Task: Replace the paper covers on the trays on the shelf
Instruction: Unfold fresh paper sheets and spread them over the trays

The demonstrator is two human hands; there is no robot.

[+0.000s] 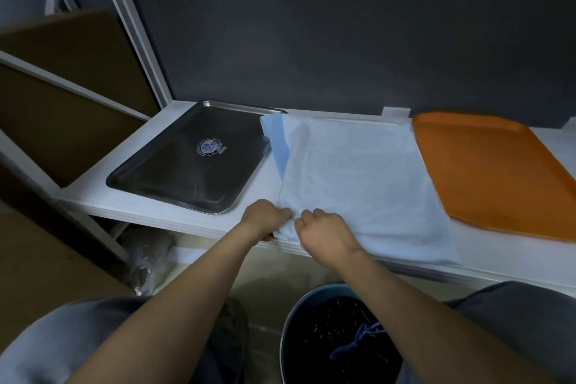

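Note:
A pale blue paper cover (358,178) lies spread in the middle of the white shelf (174,212), its far left corner folded to show a deeper blue side. My left hand (266,217) and my right hand (324,232) both pinch its near left corner at the shelf's front edge. To the left sits a bare steel tray (187,165) with a round logo. A bare orange tray (495,174) lies to the right. Whatever lies under the paper is hidden.
A dark bin (336,337) with a black liner and a blue string stands on the floor below my right arm. Brown cardboard boxes (62,121) fill the shelves at left. A crumpled plastic bag (146,256) lies under the shelf. A dark wall backs the shelf.

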